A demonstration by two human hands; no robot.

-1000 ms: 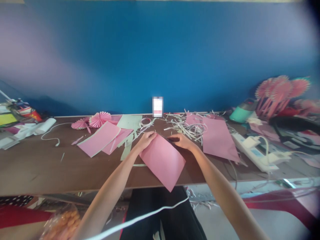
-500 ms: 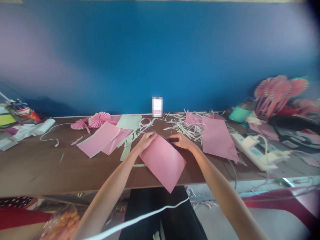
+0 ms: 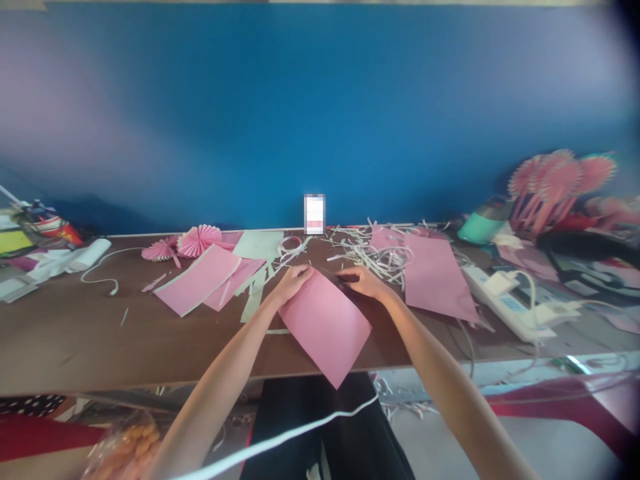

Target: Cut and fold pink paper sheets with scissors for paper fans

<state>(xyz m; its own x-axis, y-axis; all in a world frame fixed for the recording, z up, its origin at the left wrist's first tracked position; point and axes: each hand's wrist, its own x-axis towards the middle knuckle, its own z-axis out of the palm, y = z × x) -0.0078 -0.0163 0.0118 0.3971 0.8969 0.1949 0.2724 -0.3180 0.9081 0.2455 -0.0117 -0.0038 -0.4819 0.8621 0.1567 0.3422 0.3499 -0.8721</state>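
Observation:
My left hand (image 3: 296, 281) pinches the top corner of a pink sheet of paper (image 3: 327, 327). The sheet slants down toward me, its lowest corner hanging past the table's front edge. Just right of the sheet's upper edge, my right hand (image 3: 363, 281) is closed around dark scissors (image 3: 344, 281). Their thin blades point left along that edge; the fingers hide most of the handles. Beyond my right hand lies a heap of thin white paper strips (image 3: 375, 257). Left of my left hand are pink sheets with pale borders (image 3: 197, 280) and pale green paper pieces (image 3: 260, 244).
Pink pleated rosettes (image 3: 200, 240) lie at the back left, more rosettes (image 3: 560, 177) at the back right. Another pink sheet (image 3: 437, 277) lies beside a white power strip (image 3: 510, 307) with cables. A white cable (image 3: 290, 433) crosses in front of my lap.
The lower corner of the pink sheet has swung slightly left. The scissors' blades show a little more beside its upper edge. Both hands stay almost in place.

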